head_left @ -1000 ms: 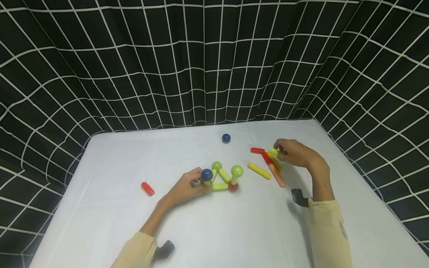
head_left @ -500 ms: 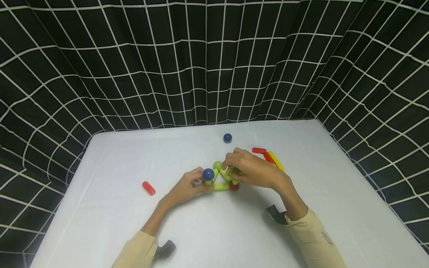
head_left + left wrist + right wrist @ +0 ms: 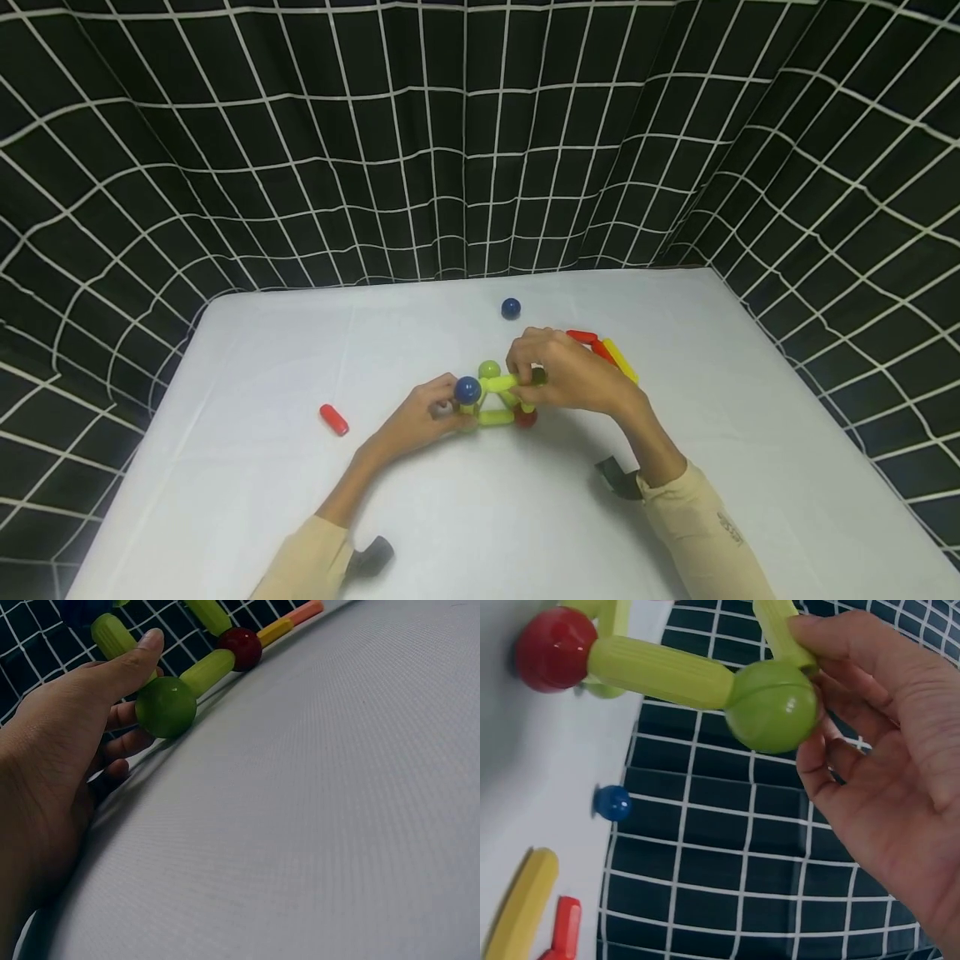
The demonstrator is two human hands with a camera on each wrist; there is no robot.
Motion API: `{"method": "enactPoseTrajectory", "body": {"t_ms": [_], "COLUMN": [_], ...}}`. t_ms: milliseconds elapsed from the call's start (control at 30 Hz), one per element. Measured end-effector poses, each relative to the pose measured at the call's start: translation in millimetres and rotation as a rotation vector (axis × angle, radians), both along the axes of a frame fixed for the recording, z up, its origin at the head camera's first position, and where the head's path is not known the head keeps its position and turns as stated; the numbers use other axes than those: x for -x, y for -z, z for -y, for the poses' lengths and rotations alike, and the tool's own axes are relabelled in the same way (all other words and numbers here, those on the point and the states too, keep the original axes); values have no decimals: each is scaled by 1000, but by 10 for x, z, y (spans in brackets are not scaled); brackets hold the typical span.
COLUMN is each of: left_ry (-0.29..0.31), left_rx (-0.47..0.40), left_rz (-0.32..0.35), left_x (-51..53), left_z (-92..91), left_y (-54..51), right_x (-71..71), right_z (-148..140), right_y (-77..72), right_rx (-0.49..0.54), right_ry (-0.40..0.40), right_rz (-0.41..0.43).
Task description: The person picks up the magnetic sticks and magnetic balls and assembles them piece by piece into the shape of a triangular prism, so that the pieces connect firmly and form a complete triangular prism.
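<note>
Between both hands on the white table is a frame of magnetic balls and yellow-green sticks. My left hand (image 3: 423, 417) grips its left corner, thumb on an upright yellow-green stick (image 3: 112, 635) above a green ball (image 3: 166, 707). A dark blue ball (image 3: 468, 390) tops that upright. My right hand (image 3: 573, 371) pinches a yellow-green stick (image 3: 784, 630) beside the green ball (image 3: 771, 706) that tops the right upright. This stick slants toward the blue ball in the head view; whether it touches is unclear. A red ball (image 3: 556, 649) forms the lower right corner, another green ball (image 3: 489, 368) the back one.
A loose blue ball (image 3: 511, 308) lies behind the frame. Red sticks (image 3: 582, 337) and a yellow stick (image 3: 621, 360) lie right of it, partly behind my right hand. One red stick (image 3: 333, 419) lies at left. A black gridded curtain (image 3: 450, 167) borders the table.
My right hand has carried a yellow-green stick leftward from the loose sticks to the frame, and the stick now lies across its top. My left hand has stayed at its corner.
</note>
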State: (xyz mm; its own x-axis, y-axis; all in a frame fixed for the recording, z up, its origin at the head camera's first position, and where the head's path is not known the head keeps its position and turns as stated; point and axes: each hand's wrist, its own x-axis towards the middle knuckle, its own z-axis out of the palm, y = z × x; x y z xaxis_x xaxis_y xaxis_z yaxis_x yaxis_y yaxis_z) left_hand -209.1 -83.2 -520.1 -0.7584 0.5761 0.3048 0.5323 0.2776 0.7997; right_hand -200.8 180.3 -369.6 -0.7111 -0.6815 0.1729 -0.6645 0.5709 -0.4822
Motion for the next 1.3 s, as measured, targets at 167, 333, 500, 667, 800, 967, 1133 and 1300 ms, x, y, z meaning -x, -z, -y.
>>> {"method": "enactPoseTrajectory", "body": {"t_ms": [167,333,500,667,800,967,1133,1300], "left_ry": [-1,2,6,2,-7,-6,-21,-18], "left_rx": [2,5,-8,3,17,17,14,11], "left_rz": [-1,-1,-4,-4,-27,-37,-16,-5], "left_x": [1,-2,4,12,14,3,-4,-3], "left_z": [0,0,-1,-2,-12,-19,-16,-4], "left_y": [-5,-10,5,13,24,27,15,25], "right_x": [58,84,72,81,139,184,163,7], "right_z": [6,-6,-34,-182,-450,-782,-827,-738], "right_y": [53,85,52,-36,-73,18,326,497], "right_rx": [9,1,-2,27,-26,-260,-546,-645], "right_ry": [-17,-7,-8,80,202,296,329,304], "right_rz": [1,42,66,76,96,265,409,292]}}
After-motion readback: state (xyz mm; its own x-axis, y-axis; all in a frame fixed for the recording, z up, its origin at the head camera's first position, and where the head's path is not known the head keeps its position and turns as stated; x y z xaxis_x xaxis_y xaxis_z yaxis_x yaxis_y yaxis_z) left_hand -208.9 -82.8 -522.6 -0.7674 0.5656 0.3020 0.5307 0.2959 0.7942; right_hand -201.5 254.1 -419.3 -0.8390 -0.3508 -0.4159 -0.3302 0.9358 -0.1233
